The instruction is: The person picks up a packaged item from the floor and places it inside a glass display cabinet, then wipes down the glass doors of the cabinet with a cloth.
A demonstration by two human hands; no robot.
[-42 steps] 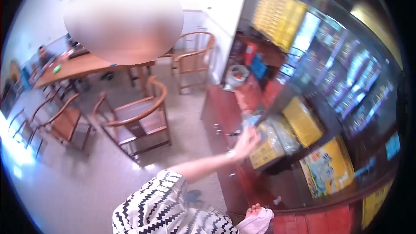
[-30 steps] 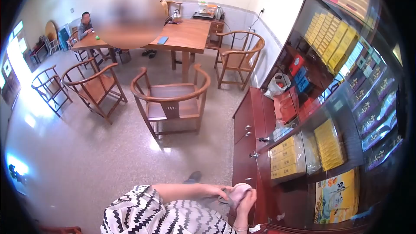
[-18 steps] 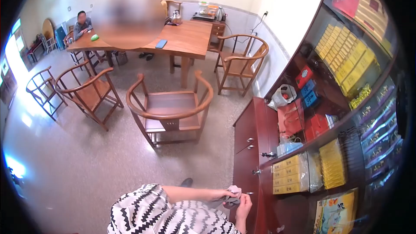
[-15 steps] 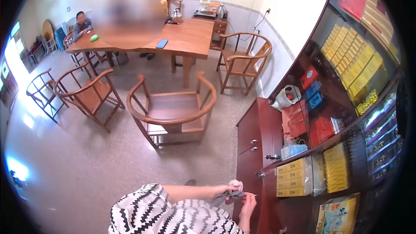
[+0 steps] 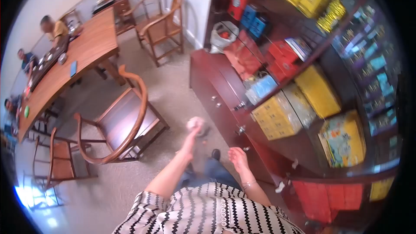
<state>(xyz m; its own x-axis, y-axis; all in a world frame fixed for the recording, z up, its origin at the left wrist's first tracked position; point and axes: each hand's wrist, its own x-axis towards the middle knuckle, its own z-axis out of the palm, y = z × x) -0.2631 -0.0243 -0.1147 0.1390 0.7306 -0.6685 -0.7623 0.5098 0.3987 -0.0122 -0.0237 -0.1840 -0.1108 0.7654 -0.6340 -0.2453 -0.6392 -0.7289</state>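
A small soft bundle of cloth [image 5: 202, 130] sits at the fingers of the person's left hand [image 5: 193, 135], held out over the floor [image 5: 173, 84]. It looks pale pink on the side nearest the fingers and runs to dull grey just right of them; motion blur smears its edges, so its folds, weave and exact outline cannot be made out. The left fingers appear closed around it, bunching it up, though the blur hides how each one lies. To their right and nearer the body, the right hand [image 5: 238, 159] is raised with its fingers loosely curled and parted from the thumb, well apart from the cloth. A bracelet [image 5: 249, 185] circles the wrist below those fingers. A dark shoe [image 5: 216, 154] shows just left of the right fingertips, the dark red cabinet [image 5: 216, 87] stands to their right, and a wooden armchair [image 5: 125, 115] is left of the left fingers.
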